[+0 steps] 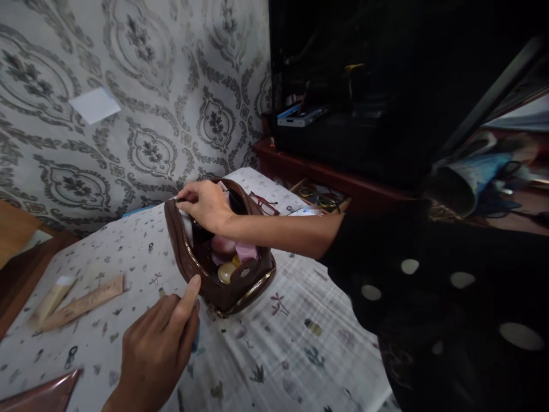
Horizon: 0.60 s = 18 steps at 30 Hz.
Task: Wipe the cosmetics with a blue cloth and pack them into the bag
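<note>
A brown cosmetic bag (234, 289) with gold zippers lies unzipped on the patterned cloth. Inside it are a pink makeup sponge (223, 246), a light pink item (246, 252), a small round cream-coloured container (226, 273) and dark items I cannot make out. My right hand (208, 205) reaches across the opening, thumb and fingers pinched on the bag's far-left rim. My left hand (160, 332) is in front of the bag, index finger stretched out with its tip against the near side. Its other fingers are loosely bent; the thumb is hidden. A bit of blue shows beside it.
Two beige tubes (86, 300) lie at left, above a shiny rose-coloured item (43, 395). Red-framed glasses (265, 203) and a phone (305, 210) lie behind the bag. An open drawer (323, 197) and a dark screen (364, 68) stand right of the wallpapered wall (154, 114).
</note>
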Motion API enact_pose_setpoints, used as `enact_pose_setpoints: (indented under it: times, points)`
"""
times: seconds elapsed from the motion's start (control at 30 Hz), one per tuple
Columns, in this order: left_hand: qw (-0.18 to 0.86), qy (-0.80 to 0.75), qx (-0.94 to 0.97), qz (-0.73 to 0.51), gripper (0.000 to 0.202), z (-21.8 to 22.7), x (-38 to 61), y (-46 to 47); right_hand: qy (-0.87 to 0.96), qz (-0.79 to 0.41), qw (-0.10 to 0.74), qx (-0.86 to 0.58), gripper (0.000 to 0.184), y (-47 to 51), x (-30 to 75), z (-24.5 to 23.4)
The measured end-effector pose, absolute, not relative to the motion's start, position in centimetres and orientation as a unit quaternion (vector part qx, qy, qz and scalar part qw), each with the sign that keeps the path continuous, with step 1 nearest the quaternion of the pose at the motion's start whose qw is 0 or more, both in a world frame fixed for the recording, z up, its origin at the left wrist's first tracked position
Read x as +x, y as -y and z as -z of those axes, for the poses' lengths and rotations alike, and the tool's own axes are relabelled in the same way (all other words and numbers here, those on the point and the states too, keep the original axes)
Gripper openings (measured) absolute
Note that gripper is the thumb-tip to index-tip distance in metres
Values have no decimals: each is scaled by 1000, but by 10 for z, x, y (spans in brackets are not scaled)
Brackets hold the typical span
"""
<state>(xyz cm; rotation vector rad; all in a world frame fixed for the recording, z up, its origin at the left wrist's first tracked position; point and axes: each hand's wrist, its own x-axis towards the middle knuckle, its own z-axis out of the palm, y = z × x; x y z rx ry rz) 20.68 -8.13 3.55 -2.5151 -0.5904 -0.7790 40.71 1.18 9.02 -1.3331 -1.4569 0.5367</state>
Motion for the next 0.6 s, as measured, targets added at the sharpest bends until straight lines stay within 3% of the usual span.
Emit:
enact_pose_setpoints:
  times: [0.3, 0.6]
  points:
    - [225, 216, -906, 285, 48, -34, 207, 81, 700, -185, 316, -613, 31, -6, 406, -89]
    - [227, 214, -908, 281, 39, -33, 208, 81, 732, -165, 232, -619, 33, -4, 406, -104]
